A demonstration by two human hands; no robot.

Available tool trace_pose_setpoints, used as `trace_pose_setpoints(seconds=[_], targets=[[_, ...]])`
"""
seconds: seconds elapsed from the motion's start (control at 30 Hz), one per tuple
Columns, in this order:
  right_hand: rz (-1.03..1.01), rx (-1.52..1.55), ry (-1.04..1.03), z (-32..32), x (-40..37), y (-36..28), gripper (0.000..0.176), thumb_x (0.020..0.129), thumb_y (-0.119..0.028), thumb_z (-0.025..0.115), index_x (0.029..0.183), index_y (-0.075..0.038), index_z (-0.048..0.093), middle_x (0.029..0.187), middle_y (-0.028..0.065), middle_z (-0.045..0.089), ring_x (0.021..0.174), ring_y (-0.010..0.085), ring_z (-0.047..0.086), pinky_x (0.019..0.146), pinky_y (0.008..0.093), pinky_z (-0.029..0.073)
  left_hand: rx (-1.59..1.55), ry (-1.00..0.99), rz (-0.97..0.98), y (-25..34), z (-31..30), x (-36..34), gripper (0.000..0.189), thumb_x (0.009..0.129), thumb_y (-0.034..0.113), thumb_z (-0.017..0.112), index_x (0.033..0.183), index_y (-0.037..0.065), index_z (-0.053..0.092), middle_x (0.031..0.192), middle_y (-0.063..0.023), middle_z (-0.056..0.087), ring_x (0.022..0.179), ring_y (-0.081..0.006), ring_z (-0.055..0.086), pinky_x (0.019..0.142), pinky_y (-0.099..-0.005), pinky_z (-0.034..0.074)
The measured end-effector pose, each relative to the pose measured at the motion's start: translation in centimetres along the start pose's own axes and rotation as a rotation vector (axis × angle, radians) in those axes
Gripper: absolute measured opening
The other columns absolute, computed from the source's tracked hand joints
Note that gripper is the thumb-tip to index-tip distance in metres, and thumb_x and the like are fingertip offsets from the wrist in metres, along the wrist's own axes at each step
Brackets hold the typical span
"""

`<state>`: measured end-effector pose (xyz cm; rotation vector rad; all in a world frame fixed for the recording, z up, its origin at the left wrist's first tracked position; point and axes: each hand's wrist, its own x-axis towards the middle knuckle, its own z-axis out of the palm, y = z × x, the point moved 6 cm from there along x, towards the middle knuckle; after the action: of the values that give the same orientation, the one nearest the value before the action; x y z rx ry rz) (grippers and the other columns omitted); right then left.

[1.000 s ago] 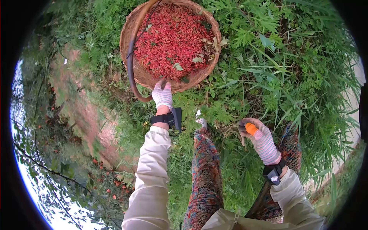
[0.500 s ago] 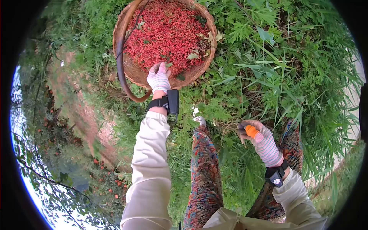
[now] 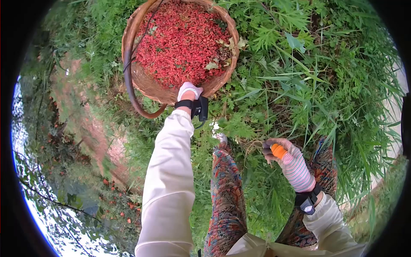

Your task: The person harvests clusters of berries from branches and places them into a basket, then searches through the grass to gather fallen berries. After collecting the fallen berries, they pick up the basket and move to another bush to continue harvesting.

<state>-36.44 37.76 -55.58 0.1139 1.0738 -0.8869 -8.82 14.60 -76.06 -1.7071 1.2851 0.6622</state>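
Observation:
A round wicker basket (image 3: 234,32) with a thick brown handle (image 3: 129,81) stands on the grass at the top, heaped with small red berries (image 3: 180,47). My left hand (image 3: 189,89), in a pale striped glove, is at the near inside edge of the basket; its fingers point down and are hidden behind the back of the hand. Lower right, my right hand (image 3: 287,158) wears a pink-and-grey striped glove. Its fingers curl inward, with an orange piece (image 3: 279,151) at the fingers and a dark bit beside it that I cannot make out.
Tall grass and leafy weeds (image 3: 291,81) surround the basket. My patterned trouser legs (image 3: 227,192) and a white shoe (image 3: 220,136) are below it. Bare reddish soil (image 3: 98,124) and shrubs lie to the left, a pale path (image 3: 396,111) at the far right.
My left hand has moved down and slightly right, from the berries to the basket's near edge, and its fingers have dropped out of sight. The right hand has barely moved.

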Motion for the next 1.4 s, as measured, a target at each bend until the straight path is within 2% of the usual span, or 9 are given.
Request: trace_pose_setpoints(seconds=[0.2,0.3,0.33,0.43,0.5,0.6,0.8,1.07,1.4], targets=[[-0.014,-0.025,-0.016,-0.5,-0.2,0.0,0.059,0.083,-0.043,0.059,0.117,0.003,0.046,0.112,0.0109,0.053,0.102,0.0197,0.054,0.087,0.0314,0.046,0.116,-0.263,0.004,-0.8,5.1,7.2,0.033,0.07,0.032,0.064,0.091,0.006,0.066,0.097,-0.0128,0.065,0.093,-0.0227,0.062,0.078,-0.0317,0.048],[-0.002,-0.013,-0.007,-0.9,0.3,0.0,0.058,0.083,-0.042,0.059,0.117,0.003,0.046,0.111,0.0104,0.054,0.103,0.0197,0.054,0.087,0.0313,0.047,0.197,0.056,0.328,-0.7,2.7,6.2,0.033,0.073,0.03,0.059,0.094,0.006,0.065,0.098,-0.0122,0.064,0.093,-0.025,0.061,0.082,-0.0307,0.046],[0.006,-0.001,0.006,-1.0,0.3,0.0,0.058,0.083,-0.042,0.059,0.117,0.002,0.046,0.111,0.0101,0.054,0.103,0.0196,0.054,0.086,0.0312,0.047,-0.193,0.015,0.152,-2.3,1.6,4.8,0.034,0.077,0.03,0.058,0.1,0.006,0.063,0.096,-0.0113,0.065,0.094,-0.0259,0.06,0.084,-0.0296,0.045],[-0.009,0.015,-0.012,-0.7,0.6,-0.4,0.058,0.083,-0.042,0.059,0.117,0.003,0.046,0.11,0.0101,0.054,0.102,0.0194,0.055,0.087,0.031,0.047,-1.122,0.087,0.336,-5.1,0.7,1.9,0.028,0.083,0.022,0.059,0.102,0.001,0.059,0.08,-0.01,0.065,0.066,-0.0207,0.06,0.057,-0.0277,0.046],[-0.008,0.003,-0.027,-0.1,0.7,-0.5,0.058,0.083,-0.043,0.059,0.117,0.003,0.046,0.11,0.0102,0.054,0.102,0.0194,0.055,0.087,0.031,0.046,-1.511,-0.099,0.061,-4.1,-2.3,-6.2,0.022,0.083,0.013,0.061,0.1,0.0,0.055,0.064,-0.0036,0.058,0.039,-0.0088,0.043,0.035,-0.0225,0.031],[-0.018,-0.017,-0.041,0.8,1.2,-1.5,0.059,0.082,-0.043,0.059,0.116,0.003,0.046,0.109,0.0096,0.054,0.1,0.0187,0.056,0.087,0.0302,0.046,-1.536,-0.069,0.086,-4.2,-3.6,-10.2,0.01,0.085,0.02,0.06,0.09,0.012,0.057,0.053,0.0028,0.042,0.038,-0.0092,0.032,0.038,-0.0253,0.026],[-0.078,-0.135,-0.115,2.1,1.7,-2.2,0.061,0.082,-0.046,0.058,0.118,0.002,0.046,0.11,0.0078,0.054,0.098,0.0154,0.055,0.087,0.0299,0.045,-1.872,-0.335,0.341,-2.4,-4.6,-17.3,0.012,0.087,0.022,0.056,0.083,0.011,0.055,0.051,0.0042,0.035,0.039,-0.0083,0.029,0.042,-0.0254,0.028],[-0.083,-0.116,-0.281,10.7,3.1,-6.4,0.069,0.084,-0.025,0.059,0.138,-0.007,0.021,0.122,0.0094,0.048,0.09,0.0093,0.053,0.069,0.0219,0.045,-1.336,-0.388,0.446,-2.0,-7.4,-28.2,0.028,0.085,0.03,0.06,0.097,0.004,0.057,0.066,0.0007,0.055,0.048,-0.0031,0.045,0.041,-0.0131,0.036],[-0.07,-0.346,-0.491,20.4,0.6,-14.4,0.034,0.083,-0.019,0.061,0.113,-0.004,0.057,0.09,0.0022,0.063,0.071,0.0081,0.058,0.061,0.0212,0.048,-1.515,-0.262,0.484,-8.3,-14.4,-35.6,0.025,0.082,0.027,0.063,0.091,0.005,0.058,0.065,0.003,0.053,0.047,-0.004,0.045,0.04,-0.017,0.033]])
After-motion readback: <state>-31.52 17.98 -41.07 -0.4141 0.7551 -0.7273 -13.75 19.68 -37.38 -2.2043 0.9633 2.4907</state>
